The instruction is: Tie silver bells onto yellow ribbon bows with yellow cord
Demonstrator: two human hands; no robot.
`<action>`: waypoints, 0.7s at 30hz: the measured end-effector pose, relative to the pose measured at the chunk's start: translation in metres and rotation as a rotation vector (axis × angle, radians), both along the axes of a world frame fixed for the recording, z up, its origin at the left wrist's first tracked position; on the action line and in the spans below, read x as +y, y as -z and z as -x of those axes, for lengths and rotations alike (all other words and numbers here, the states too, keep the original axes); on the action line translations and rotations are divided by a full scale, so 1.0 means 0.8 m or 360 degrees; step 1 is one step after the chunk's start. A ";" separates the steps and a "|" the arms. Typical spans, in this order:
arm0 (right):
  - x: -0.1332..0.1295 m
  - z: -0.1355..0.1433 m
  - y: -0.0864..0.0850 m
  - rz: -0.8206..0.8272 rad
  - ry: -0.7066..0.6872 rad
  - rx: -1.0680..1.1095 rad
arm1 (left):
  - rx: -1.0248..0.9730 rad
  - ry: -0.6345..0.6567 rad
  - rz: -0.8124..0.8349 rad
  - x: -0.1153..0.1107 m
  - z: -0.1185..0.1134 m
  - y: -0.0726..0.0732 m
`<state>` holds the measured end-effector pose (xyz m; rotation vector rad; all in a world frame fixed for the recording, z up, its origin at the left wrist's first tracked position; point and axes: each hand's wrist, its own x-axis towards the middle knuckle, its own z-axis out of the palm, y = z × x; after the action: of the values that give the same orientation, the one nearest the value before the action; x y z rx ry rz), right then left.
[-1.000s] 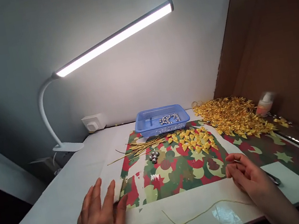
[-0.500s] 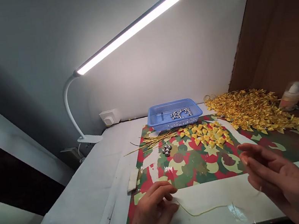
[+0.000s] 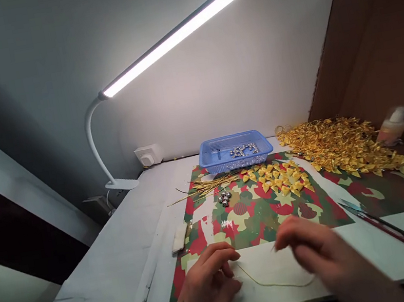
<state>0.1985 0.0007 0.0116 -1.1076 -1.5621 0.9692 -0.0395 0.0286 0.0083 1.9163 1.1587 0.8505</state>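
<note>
My left hand rests at the front of the worktop with curled fingers, its thumb and forefinger apart. In that gap lies one end of a thin yellow cord, which curves right over the pale sheet. My right hand, slightly blurred, is closed on the cord, and a fine tip sticks out from its fingertips. Right of it lies a slim pointed tool with a red and dark handle. Farther back sit a small cluster of silver bells, a bundle of gold cords and several yellow ribbon bows.
A blue basket holding silver bells stands by the wall. A heap of gold bows lies at the back right, near a bottle. A white pad lies left, and a lit lamp hangs overhead.
My right hand has moved left toward my left hand, uncovering the pointed tool. My left hand stays nearly in place, and the cord sags a little differently.
</note>
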 end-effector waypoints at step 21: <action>-0.012 0.043 0.011 -0.0189 -0.0183 -0.0253 | -0.0800 -0.0243 0.0922 -0.033 -0.012 -0.042</action>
<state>0.1642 -0.0087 0.0032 -1.0416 -1.8052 0.8682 -0.0298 0.0021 0.0420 1.0780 1.0886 0.8875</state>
